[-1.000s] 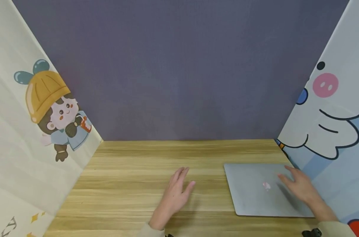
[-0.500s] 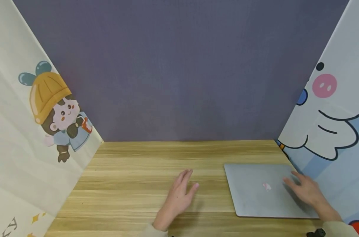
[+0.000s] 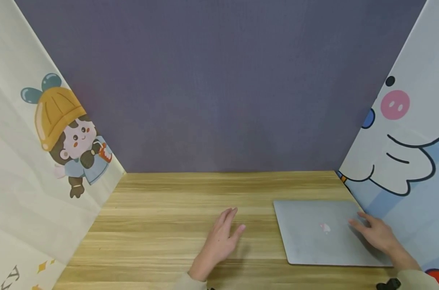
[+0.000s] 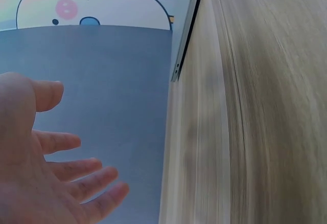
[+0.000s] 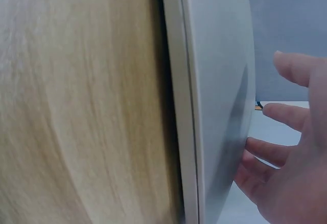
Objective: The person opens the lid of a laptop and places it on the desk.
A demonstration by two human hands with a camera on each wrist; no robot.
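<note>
A closed silver laptop (image 3: 313, 245) lies flat on the wooden tabletop, with a small pinkish-white logo (image 3: 325, 228) on its lid. Over its right side is my right hand (image 3: 380, 237), thumb and index finger spread above the lid. In the right wrist view, the lower fingertips (image 5: 254, 144) of that hand come right at the laptop's side edge. My left hand (image 3: 218, 241) hovers over the table to the left of the laptop, fingers extended, thumb apart, palm facing the laptop and holding nothing. The left wrist view shows the laptop's thin edge (image 4: 185, 35) beyond that hand.
A dark grey-blue panel (image 3: 219, 88) stands at the table's back edge. White cloth with a cartoon child (image 3: 78, 141) hangs at the left. A cloth with a pig-nosed cartoon character (image 3: 404, 161) rises close by the laptop's right side. The wooden tabletop (image 3: 150, 233) spreads left.
My right hand has shifted right and slightly toward me, to the laptop's right edge. My left hand has drifted a little to the right. The laptop stays in place.
</note>
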